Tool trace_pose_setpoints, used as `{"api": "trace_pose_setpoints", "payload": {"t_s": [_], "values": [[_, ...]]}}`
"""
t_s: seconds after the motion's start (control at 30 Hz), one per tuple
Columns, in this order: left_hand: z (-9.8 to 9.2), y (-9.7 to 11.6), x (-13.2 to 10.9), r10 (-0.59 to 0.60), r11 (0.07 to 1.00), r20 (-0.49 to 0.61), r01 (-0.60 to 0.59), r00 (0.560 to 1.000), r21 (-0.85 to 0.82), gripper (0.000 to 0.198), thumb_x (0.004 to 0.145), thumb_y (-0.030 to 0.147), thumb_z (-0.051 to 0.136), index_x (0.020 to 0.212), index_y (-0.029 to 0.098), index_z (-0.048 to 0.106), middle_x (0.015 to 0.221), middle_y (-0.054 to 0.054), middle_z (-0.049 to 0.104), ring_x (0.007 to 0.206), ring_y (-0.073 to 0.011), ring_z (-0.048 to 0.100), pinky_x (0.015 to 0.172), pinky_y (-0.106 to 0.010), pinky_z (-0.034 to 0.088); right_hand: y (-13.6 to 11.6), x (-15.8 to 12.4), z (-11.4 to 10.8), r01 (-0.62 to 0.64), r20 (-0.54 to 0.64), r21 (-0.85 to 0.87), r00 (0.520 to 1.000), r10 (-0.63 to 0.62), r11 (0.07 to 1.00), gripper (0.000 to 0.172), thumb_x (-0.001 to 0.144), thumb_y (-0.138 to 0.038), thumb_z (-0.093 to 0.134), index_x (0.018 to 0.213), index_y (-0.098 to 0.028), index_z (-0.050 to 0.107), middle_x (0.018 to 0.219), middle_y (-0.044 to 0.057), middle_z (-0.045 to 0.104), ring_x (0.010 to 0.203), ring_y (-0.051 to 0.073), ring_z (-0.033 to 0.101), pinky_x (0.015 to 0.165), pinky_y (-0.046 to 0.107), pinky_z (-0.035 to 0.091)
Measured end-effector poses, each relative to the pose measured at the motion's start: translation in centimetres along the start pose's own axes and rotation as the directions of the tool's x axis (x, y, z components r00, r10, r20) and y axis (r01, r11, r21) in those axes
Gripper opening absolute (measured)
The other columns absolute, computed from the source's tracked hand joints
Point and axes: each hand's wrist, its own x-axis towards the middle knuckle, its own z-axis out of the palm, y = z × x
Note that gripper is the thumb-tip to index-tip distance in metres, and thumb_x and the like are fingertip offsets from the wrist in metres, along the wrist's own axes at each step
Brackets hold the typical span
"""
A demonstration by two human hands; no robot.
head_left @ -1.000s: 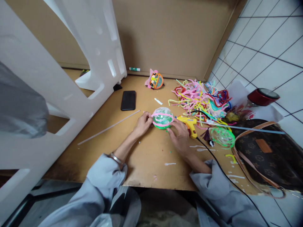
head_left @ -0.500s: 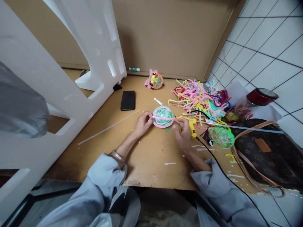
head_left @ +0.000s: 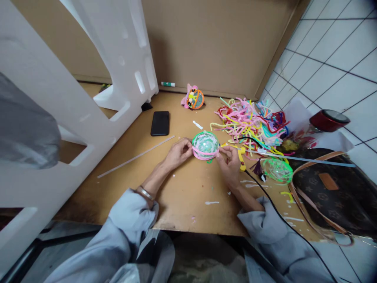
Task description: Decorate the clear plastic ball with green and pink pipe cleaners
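A clear dome (head_left: pixel 205 142) with green and whitish strands on it rests on the table between my hands. A pink pipe cleaner (head_left: pixel 205 153) runs bent along the dome's near side, low down. My left hand (head_left: pixel 178 152) pinches it at the left end. At the right end, my right hand (head_left: pixel 229 162) pinches it between thumb and finger. Just behind my right hand lies a yellow hot glue gun (head_left: pixel 242 157), partly hidden by it. A similar green-edged clear dome (head_left: pixel 277 169) lies farther right.
A pile of coloured pipe cleaners (head_left: pixel 250 124) lies at the back right, near a handbag (head_left: pixel 332 192) and a red-lidded container (head_left: pixel 330 120). A phone (head_left: pixel 160 123), a glue stick (head_left: pixel 135 157) and a small decorated figure (head_left: pixel 193 98) are also there. A black cord (head_left: pixel 273 202) crosses the right side.
The pink pipe cleaner has moved from across the dome's middle down to its near lower side. My hands have stayed at either side, and the dome's top now shows.
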Motion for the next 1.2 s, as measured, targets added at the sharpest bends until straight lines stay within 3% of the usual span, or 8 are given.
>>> {"api": "trace_pose_setpoints", "payload": {"t_s": [0.13,0.23,0.53,0.67,0.87,1.03,1.2], "values": [[-0.1,0.3,0.0,-0.038,0.997,0.008,0.038,0.999,-0.06,0.017,0.084,0.034,0.064,0.08,0.018,0.058,0.087,-0.006,0.068,0.08,-0.0152,0.063,0.077,-0.028,0.051,-0.4,0.1,0.1,-0.035,-0.023,0.008,0.999,0.036,0.999,0.041,0.075,-0.045,0.076,0.103,-0.023,0.056,0.104,0.01,0.075,0.102,0.026,0.071,0.093,0.044,0.053],[0.0,0.4,0.0,-0.109,0.972,0.019,0.11,0.994,-0.209,0.023,0.08,0.036,0.069,0.085,0.017,0.058,0.084,-0.003,0.067,0.075,-0.0135,0.062,0.076,-0.027,0.052,-0.5,0.2,0.2,-0.067,-0.044,0.026,0.997,0.068,0.997,0.043,0.071,-0.045,0.078,0.099,-0.023,0.056,0.102,0.01,0.076,0.099,0.027,0.072,0.094,0.045,0.053],[0.5,-0.4,0.2,-0.263,0.815,-0.011,0.216,0.965,-0.538,0.052,0.067,0.038,0.086,0.107,0.013,0.063,0.098,-0.008,0.07,0.091,-0.0162,0.067,0.092,-0.034,0.053,-0.9,0.3,0.4,-0.09,-0.06,0.088,0.994,0.095,0.992,0.046,0.065,-0.045,0.08,0.096,-0.023,0.055,0.097,0.009,0.076,0.095,0.025,0.073,0.09,0.043,0.055],[0.6,-0.8,0.2,-0.294,0.786,0.027,0.258,0.955,-0.561,0.065,0.065,0.04,0.088,0.119,0.012,0.066,0.107,-0.01,0.071,0.093,-0.0177,0.068,0.093,-0.035,0.052,-1.1,0.2,0.3,-0.095,-0.068,0.06,0.993,0.099,0.994,0.045,0.066,-0.046,0.08,0.096,-0.022,0.056,0.098,0.009,0.077,0.091,0.025,0.072,0.087,0.042,0.056],[0.4,-0.6,0.2,-0.3,0.812,0.034,0.274,0.953,-0.516,0.059,0.063,0.048,0.087,0.107,0.012,0.072,0.105,-0.012,0.075,0.097,-0.0224,0.069,0.097,-0.039,0.052,-0.9,0.0,0.4,-0.115,-0.048,0.078,0.992,0.119,0.99,0.043,0.068,-0.044,0.08,0.097,-0.023,0.055,0.099,0.008,0.077,0.095,0.024,0.072,0.091,0.043,0.054],[0.4,-0.4,0.1,-0.312,0.783,0.029,0.275,0.95,-0.558,0.06,0.063,0.049,0.087,0.107,0.014,0.069,0.129,-0.015,0.068,0.107,-0.0249,0.069,0.096,-0.038,0.053,-1.0,-0.1,0.6,-0.111,-0.051,0.153,0.991,0.12,0.982,0.044,0.066,-0.042,0.081,0.097,-0.023,0.056,0.099,0.009,0.077,0.1,0.025,0.073,0.093,0.043,0.056],[0.4,-0.5,0.1,-0.365,0.674,0.114,0.347,0.924,-0.652,0.057,0.065,0.05,0.085,0.105,0.016,0.063,0.107,-0.009,0.074,0.083,-0.0165,0.07,0.08,-0.032,0.057,-1.1,0.0,0.4,-0.078,-0.047,0.266,0.994,0.094,0.961,0.034,0.074,-0.04,0.073,0.098,-0.023,0.057,0.097,0.009,0.079,0.095,0.024,0.075,0.087,0.042,0.058]]}}
